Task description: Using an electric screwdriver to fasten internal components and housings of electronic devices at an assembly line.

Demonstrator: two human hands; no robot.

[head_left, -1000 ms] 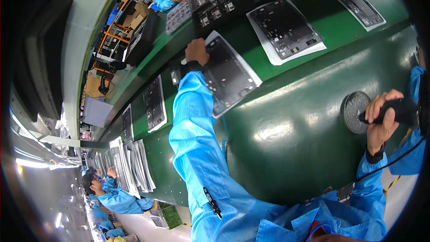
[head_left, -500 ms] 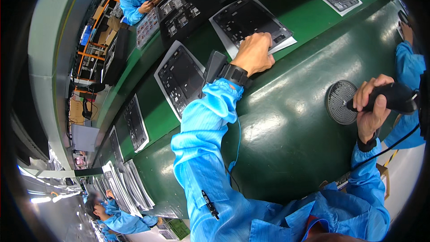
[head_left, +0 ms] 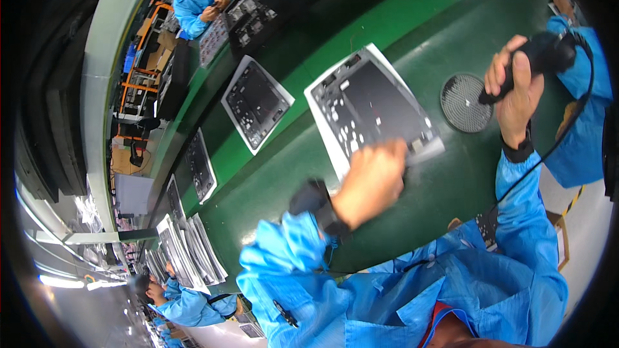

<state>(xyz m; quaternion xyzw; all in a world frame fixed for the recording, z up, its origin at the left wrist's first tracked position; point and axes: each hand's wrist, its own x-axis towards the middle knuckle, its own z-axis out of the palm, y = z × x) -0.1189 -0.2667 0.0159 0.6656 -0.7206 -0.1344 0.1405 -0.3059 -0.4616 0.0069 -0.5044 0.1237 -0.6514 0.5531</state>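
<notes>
A flat black tablet-like housing (head_left: 385,106), dotted with small white patches, lies on a white sheet (head_left: 329,138) on the near green worktop. My left hand (head_left: 374,177), blurred by motion, has its fingers curled over the near edge of that housing. A black strap with a dark box circles my left wrist. On the right, my right hand (head_left: 514,100) is wrapped round a black corded hand tool (head_left: 538,61), its narrow end pointing down-left. Below that end sits a round grey dish (head_left: 465,108) with a grid of small holes.
More black housings on white sheets (head_left: 258,106) line the bright green strip (head_left: 342,32) beyond. A stack of sheeted panels (head_left: 187,251) stands at left. Co-workers in blue are across the bench (head_left: 200,6), at right (head_left: 583,90) and at lower left (head_left: 196,306).
My left hand has drawn the housing and its sheet off the bright green strip toward me, onto the near worktop. My right hand and the tool appear higher in the view.
</notes>
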